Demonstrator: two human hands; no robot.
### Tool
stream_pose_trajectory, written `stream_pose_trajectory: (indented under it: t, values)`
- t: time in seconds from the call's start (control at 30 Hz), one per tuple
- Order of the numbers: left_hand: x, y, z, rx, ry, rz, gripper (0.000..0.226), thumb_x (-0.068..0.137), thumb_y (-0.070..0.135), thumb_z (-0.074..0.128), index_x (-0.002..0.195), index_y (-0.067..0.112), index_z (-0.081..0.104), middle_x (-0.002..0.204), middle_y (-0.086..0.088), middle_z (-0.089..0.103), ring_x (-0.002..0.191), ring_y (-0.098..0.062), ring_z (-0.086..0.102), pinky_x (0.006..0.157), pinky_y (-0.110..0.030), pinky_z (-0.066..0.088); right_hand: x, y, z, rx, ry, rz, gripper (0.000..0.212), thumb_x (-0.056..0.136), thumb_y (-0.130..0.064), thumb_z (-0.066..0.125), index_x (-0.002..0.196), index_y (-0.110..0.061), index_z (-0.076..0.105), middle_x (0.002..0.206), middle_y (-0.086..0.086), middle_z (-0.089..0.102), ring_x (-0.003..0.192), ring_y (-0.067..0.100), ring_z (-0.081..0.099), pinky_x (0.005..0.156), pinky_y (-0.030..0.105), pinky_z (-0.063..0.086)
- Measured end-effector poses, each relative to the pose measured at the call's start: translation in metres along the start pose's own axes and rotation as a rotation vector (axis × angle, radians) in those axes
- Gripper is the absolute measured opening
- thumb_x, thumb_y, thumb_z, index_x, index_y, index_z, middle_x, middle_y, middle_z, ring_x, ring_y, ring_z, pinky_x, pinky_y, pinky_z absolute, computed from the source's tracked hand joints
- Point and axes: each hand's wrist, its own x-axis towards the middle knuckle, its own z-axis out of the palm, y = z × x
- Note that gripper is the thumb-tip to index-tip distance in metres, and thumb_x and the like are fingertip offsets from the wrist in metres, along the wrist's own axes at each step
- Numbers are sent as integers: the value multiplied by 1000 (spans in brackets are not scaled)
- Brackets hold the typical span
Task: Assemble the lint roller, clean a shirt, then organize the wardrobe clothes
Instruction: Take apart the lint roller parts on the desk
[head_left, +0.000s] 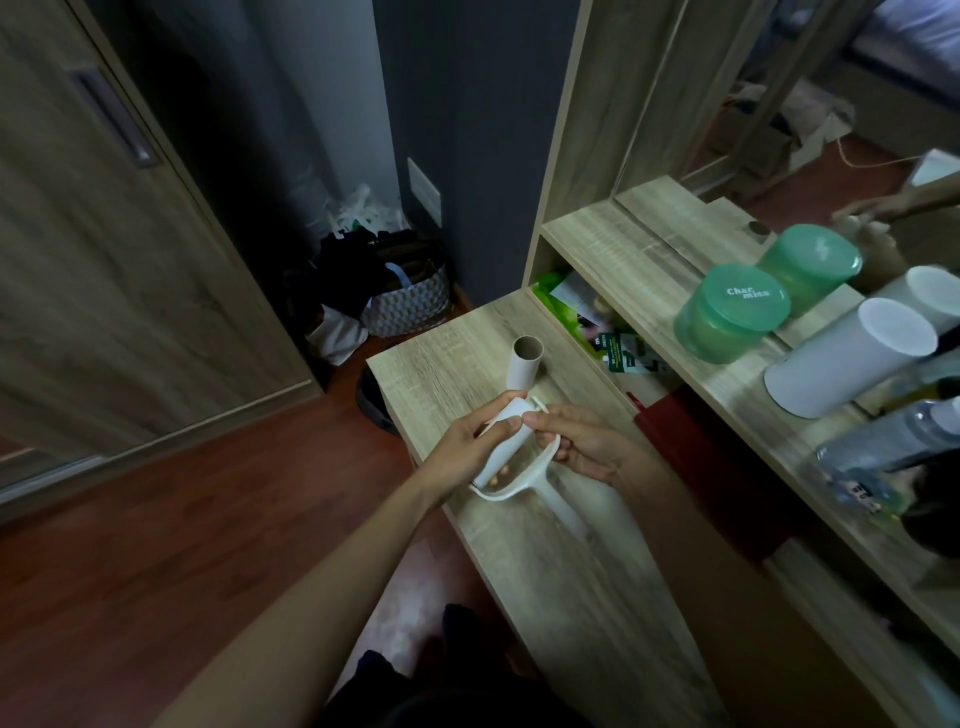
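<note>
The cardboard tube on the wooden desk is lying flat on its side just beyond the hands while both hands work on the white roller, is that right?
Not quite. The head view shows the cardboard tube standing upright on the wooden desk, open end up, just beyond the left hand and right hand, which both hold the white roller.

You can read one brand clearly: "Char miss", in white letters on the flat lid of the translucent green round plastic tub (732, 312) that stands on the upper wooden shelf. Under that shelf, a green and white printed packet (626, 357) carries white lettering, but you cannot make out its words. At the right edge, a clear plastic bottle lying on its side (883, 457) has a label with dark characters that look like digits; they are too blurred for you to read. Nothing else you can see bears legible writing.
</note>
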Motion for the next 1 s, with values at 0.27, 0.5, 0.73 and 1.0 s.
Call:
stream_pose_trajectory:
  t: [0.27,0.5,0.73,1.0]
  values:
    - [-2,2,2,-53,-46,-33,37,97,31,56,132,42,56,98,-10,70,69,-23,60,59,-30,51,-5,3,-1,59,10,-16,18,78,-23,67,84,-10,56,49,-8,46,44,2,39,45,13,37]
    - [-3,1,5,-136,-77,-63,39,98,21,48,125,47,60,82,-8,68,60,-21,57,53,-28,47,-8,-1,-14,-2,1,-42,19,89,-4,60,107,-8,61,61,-2,54,50,5,47,49,16,46]
    - [-3,3,3,-114,-69,-71,40,99,18,45,124,47,59,85,-5,68,61,-21,57,52,-27,48,-11,-2,-8,-101,22,-66,9,92,-4,55,100,-7,59,53,-6,51,44,3,43,45,16,41]
    - [-1,2,-4,-58,1,-71,41,98,18,46,132,39,58,104,-5,69,66,-15,59,61,-28,50,-15,2,8,-216,120,-177,19,88,-4,62,104,-9,54,57,-5,59,45,3,52,43,19,45]
